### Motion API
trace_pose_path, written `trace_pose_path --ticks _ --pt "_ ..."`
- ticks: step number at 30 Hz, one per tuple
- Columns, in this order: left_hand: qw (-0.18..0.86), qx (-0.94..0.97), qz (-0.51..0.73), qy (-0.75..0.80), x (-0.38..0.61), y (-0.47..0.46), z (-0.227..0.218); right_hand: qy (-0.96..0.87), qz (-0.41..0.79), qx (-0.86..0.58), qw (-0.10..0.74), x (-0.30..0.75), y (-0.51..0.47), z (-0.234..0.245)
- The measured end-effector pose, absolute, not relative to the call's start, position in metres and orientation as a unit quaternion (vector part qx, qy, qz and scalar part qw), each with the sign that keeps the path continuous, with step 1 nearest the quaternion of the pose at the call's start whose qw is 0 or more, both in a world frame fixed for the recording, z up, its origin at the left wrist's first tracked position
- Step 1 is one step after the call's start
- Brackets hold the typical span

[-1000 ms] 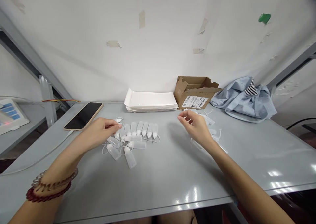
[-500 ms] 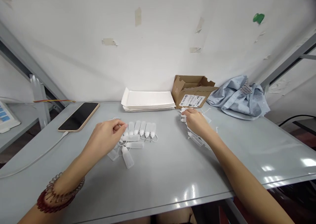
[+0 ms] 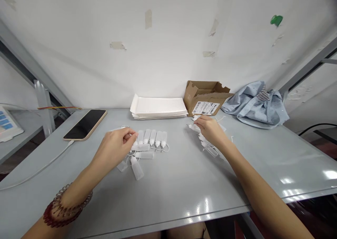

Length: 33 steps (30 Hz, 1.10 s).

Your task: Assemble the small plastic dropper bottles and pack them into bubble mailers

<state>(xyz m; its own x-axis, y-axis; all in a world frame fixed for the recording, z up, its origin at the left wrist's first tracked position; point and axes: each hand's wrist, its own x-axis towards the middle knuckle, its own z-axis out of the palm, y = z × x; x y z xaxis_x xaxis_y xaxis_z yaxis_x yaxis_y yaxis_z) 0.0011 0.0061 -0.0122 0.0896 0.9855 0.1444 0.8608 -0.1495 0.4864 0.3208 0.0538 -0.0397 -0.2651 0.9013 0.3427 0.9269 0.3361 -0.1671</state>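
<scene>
Several small clear plastic bottles (image 3: 152,137) lie in a row and a loose cluster on the grey table (image 3: 168,186). My left hand (image 3: 116,147) hovers over the left side of that cluster with fingers curled, thumb and forefinger pinched together by a bottle. My right hand (image 3: 209,130) rests further right on a second pile of small white bottles and caps (image 3: 210,146), fingers pinched on one white piece at its tip. Bead bracelets circle my left wrist.
A phone (image 3: 85,124) on a cable lies at the back left. A stack of white trays (image 3: 159,107) and an open cardboard box (image 3: 205,98) stand against the wall. Light-blue cloth (image 3: 256,105) lies at the back right. A device sits on a side shelf (image 3: 7,121).
My right hand went from hovering mid-table back to the right-hand pile and pinched a white piece. My left hand slid slightly right over the bottles.
</scene>
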Motion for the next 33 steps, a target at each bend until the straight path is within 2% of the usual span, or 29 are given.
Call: trace_pose_path --ticks 4,8,13,17,23,33 --pt "0.174 0.716 0.241 0.632 0.004 0.004 -0.012 -0.797 -0.010 -0.533 0.284 0.308 0.044 -0.032" --pt "0.254 0.724 0.255 0.589 0.012 -0.003 -0.008 -0.747 0.151 -0.494 0.419 0.287 0.024 -0.021" --pt "0.315 0.742 0.266 0.528 0.022 -0.012 -0.008 -0.617 0.508 -0.420 0.430 0.259 0.002 -0.019" --pt "0.368 0.742 0.256 0.499 0.026 -0.015 -0.008 -0.525 0.659 -0.350 0.408 0.245 -0.006 -0.029" --pt "0.454 0.725 0.232 0.463 0.029 -0.018 -0.005 -0.492 0.693 -0.344 0.399 0.239 -0.008 -0.034" --pt "0.437 0.731 0.228 0.473 0.032 -0.020 -0.004 -0.482 0.720 -0.335 0.370 0.238 -0.010 -0.031"
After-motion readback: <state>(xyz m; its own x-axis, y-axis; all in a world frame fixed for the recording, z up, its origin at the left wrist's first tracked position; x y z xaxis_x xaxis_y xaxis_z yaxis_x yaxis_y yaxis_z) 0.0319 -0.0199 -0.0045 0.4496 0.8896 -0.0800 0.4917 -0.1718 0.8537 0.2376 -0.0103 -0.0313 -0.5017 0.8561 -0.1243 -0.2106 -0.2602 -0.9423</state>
